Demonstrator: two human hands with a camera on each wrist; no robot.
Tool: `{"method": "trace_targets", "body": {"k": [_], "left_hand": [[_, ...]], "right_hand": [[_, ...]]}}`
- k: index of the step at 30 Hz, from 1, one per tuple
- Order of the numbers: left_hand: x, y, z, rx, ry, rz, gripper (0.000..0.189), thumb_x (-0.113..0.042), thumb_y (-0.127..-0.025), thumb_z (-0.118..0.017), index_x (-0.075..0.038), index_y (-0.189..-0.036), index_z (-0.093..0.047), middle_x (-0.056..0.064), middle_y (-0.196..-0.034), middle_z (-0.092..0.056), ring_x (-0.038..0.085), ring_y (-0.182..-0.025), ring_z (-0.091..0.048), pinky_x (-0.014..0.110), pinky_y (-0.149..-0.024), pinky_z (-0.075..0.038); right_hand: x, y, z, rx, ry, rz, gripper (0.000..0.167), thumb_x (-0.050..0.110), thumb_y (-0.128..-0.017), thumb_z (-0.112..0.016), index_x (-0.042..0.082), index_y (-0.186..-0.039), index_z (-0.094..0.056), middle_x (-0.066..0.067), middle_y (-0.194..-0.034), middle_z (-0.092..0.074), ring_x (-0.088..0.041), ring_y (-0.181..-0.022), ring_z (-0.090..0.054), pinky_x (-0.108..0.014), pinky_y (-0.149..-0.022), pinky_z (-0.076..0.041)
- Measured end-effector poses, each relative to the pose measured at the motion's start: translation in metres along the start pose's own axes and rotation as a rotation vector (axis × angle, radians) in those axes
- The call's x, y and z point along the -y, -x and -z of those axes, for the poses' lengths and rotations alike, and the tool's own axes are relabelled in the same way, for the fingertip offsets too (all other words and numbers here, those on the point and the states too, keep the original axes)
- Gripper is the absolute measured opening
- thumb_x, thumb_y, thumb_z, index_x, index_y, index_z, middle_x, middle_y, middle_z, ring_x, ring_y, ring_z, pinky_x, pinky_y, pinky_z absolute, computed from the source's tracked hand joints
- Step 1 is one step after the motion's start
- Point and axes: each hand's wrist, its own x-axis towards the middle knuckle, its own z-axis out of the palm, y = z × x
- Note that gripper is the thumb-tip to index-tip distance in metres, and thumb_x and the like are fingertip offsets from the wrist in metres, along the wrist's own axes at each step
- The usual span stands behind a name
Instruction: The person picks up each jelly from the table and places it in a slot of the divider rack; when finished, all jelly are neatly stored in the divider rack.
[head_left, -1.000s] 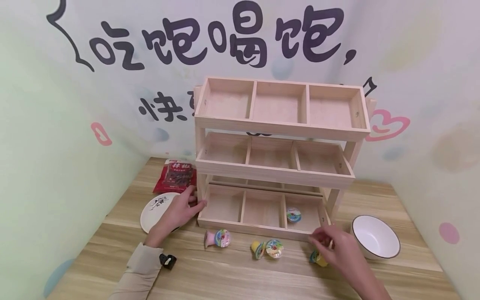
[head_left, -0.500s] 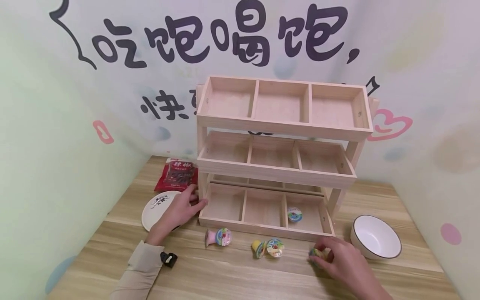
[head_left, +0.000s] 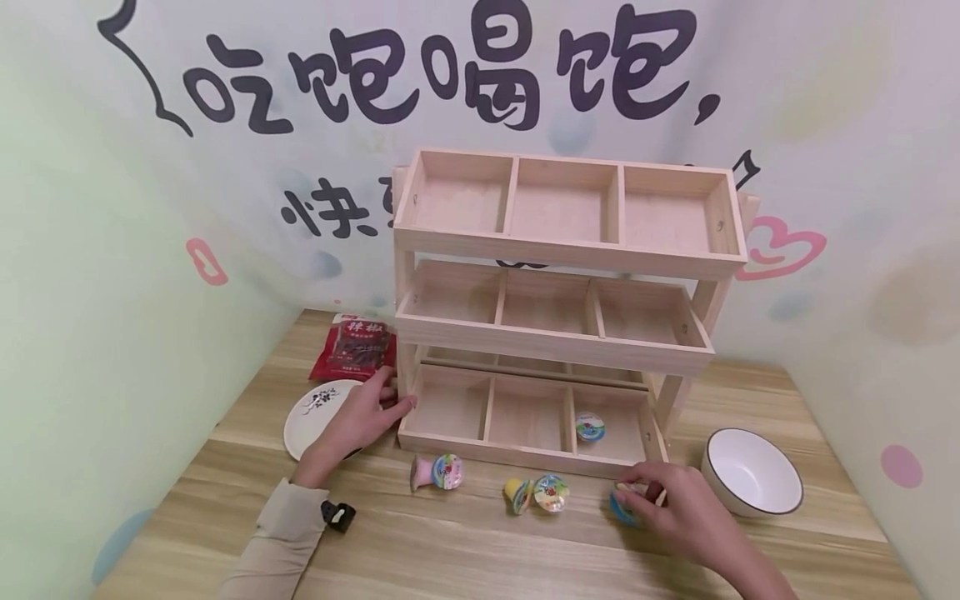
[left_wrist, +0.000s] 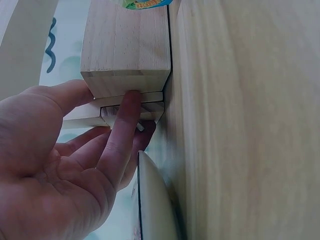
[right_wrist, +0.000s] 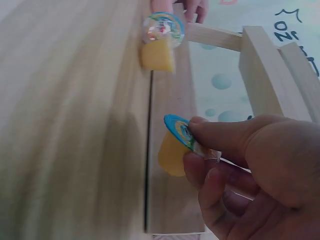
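My right hand (head_left: 678, 510) pinches a jelly cup (right_wrist: 172, 156) by its lid between thumb and fingers, in front of the rack's lower right corner. Yellow jelly shows through the cup, and its lid has a blue rim. My left hand (head_left: 358, 423) holds the lower left end of the three-tier wooden rack (head_left: 555, 250), thumb in front and fingers reaching round the post. One jelly cup (head_left: 590, 427) lies in the bottom tier's right compartment. Before the rack on the table lie two yellow jelly cups (head_left: 551, 493) and a pink pair (head_left: 447, 472).
A white bowl (head_left: 752, 472) stands right of the rack. On the left are a white plate (head_left: 303, 421) with a dark floral print, partly behind my left forearm, and a red packet (head_left: 352, 346) at the back. Printed cloth walls (head_left: 150, 275) enclose the wooden table (head_left: 450, 558).
My right hand has closed on the jelly cup at the right front and turned it slightly, lid now facing left. My left hand has stayed on the rack.
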Motion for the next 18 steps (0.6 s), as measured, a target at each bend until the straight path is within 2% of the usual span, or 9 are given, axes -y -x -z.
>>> {"method": "trace_targets", "body": {"k": [5,9,18], "left_hand": [[0.000,0.001,0.000,0.001,0.000,-0.001,0.057,-0.029,-0.108,-0.070,0.001,-0.151,-0.048,0.030,-0.144,-0.067,0.043,-0.134,-0.069,0.059,-0.109,-0.057],[0.000,0.000,0.001,0.001,0.001,-0.003,0.057,-0.029,-0.108,-0.069,0.001,-0.151,-0.048,0.030,-0.145,-0.066,0.043,-0.134,-0.068,0.059,-0.110,-0.057],[0.000,0.001,0.001,0.001,0.004,0.000,0.058,-0.030,-0.108,-0.070,0.001,-0.152,-0.047,0.030,-0.146,-0.066,0.043,-0.134,-0.068,0.059,-0.110,-0.056]], "right_hand": [[0.008,-0.008,0.010,-0.025,-0.008,-0.016,0.013,0.019,-0.092,-0.087,0.027,-0.097,-0.079,0.021,-0.072,-0.065,0.008,-0.063,-0.056,-0.021,-0.054,-0.052],[0.008,-0.015,0.018,-0.039,-0.028,-0.015,0.014,0.017,-0.093,-0.087,0.027,-0.097,-0.079,0.018,-0.073,-0.067,0.005,-0.062,-0.059,-0.022,-0.054,-0.053],[-0.010,-0.032,0.018,-0.109,-0.029,-0.020,0.010,0.012,-0.096,-0.083,0.020,-0.101,-0.081,0.011,-0.078,-0.075,0.001,-0.062,-0.064,-0.024,-0.054,-0.056]]}}
